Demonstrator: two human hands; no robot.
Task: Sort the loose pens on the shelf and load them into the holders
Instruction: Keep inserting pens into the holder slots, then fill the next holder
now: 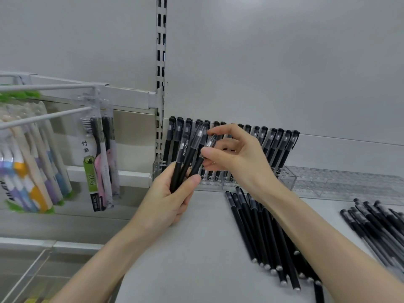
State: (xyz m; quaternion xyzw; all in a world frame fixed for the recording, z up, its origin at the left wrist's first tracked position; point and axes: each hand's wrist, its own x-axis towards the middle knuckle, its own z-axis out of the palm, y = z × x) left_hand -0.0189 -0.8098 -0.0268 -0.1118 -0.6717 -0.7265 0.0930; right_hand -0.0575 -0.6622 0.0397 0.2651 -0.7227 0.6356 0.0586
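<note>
My left hand (pixel 172 197) grips a small bunch of black pens (pixel 185 158), caps pointing up. My right hand (pixel 238 156) pinches the rightmost pen of that bunch (pixel 208 145) near its clear cap, between thumb and forefinger. Behind both hands a clear acrylic holder (pixel 158 167) stands at the back of the shelf with a row of black pens (pixel 277 145) upright in it. Several loose black pens (pixel 262 232) lie on the shelf under my right forearm. A second loose pile (pixel 376 224) lies at the right.
An empty clear holder (pixel 341 182) stands to the right of the filled one. Packs of toothbrushes (pixel 100 158) hang from white hooks at the left, beside a slotted upright (pixel 161 62). The grey shelf top (pixel 196 248) ends at its left edge above a lower bin.
</note>
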